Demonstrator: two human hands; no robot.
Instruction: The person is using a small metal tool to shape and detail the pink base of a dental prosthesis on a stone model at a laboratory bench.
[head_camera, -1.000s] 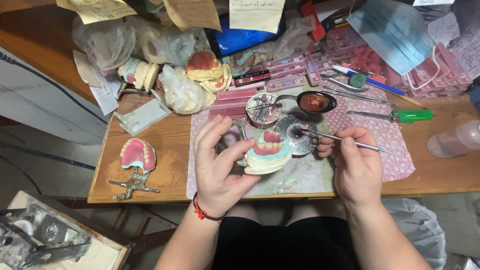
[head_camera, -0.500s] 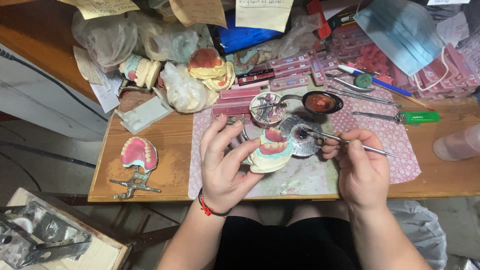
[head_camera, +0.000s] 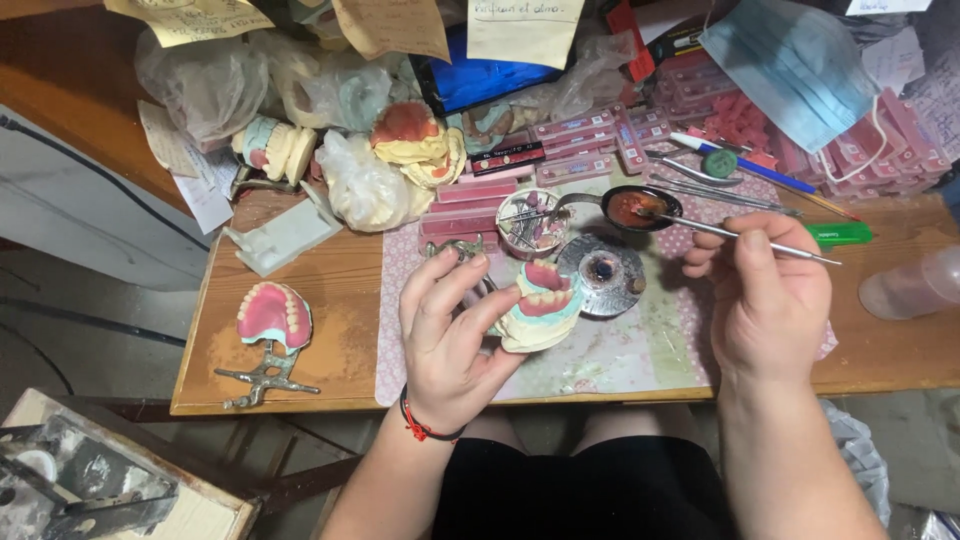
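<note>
A matt plaster denture model (head_camera: 540, 312) with glossy pink wax is seen in the left hand (head_camera: 450, 340); a thin shiny metal instrument (head_camera: 740, 236) in the right hand (head_camera: 765, 300); worn wood forms the surface (head_camera: 330, 330) beneath.

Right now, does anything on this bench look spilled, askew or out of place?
Nothing looks spilled or broken. The left hand holds a denture model over the mat; the right hand dips a metal tool into a spoon of red wax. Only oddities: a face mask draped over pink trays, and bagged casts heaped at the back.

Denture model (head_camera: 540, 305) in left hand (head_camera: 450, 340)
</note>
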